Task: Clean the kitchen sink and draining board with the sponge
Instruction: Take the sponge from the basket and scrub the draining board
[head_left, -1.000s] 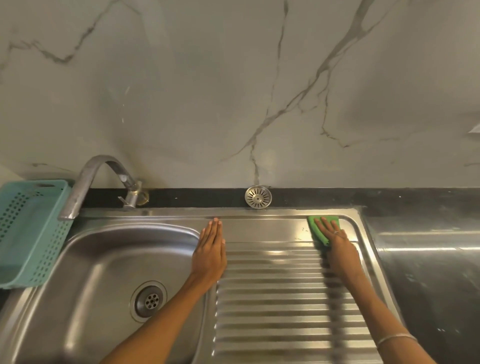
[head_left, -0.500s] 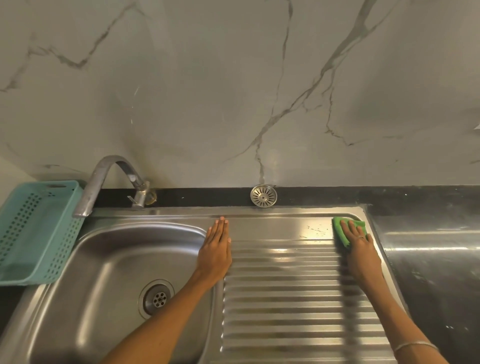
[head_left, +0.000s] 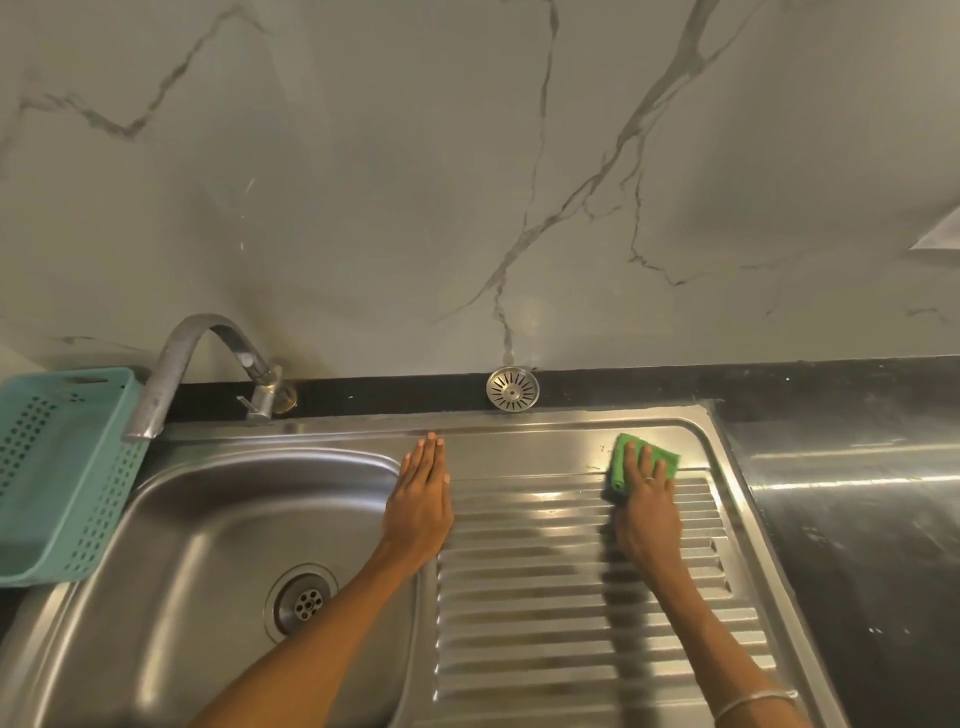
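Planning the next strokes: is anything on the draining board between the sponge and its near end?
Nothing visible. The ridged draining board lies bare from the sponge under the right hand towards its near end.

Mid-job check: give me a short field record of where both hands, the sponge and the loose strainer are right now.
left hand: flat, fingers straight, resting on the strip between sink bowl and draining board
right hand: fingers straight, pressing the sponge
sponge: green, at the far right of the draining board, where the ribs end
strainer: leaning against the black upstand behind the sink
basket: teal, left of the bowl
tap: no water visible
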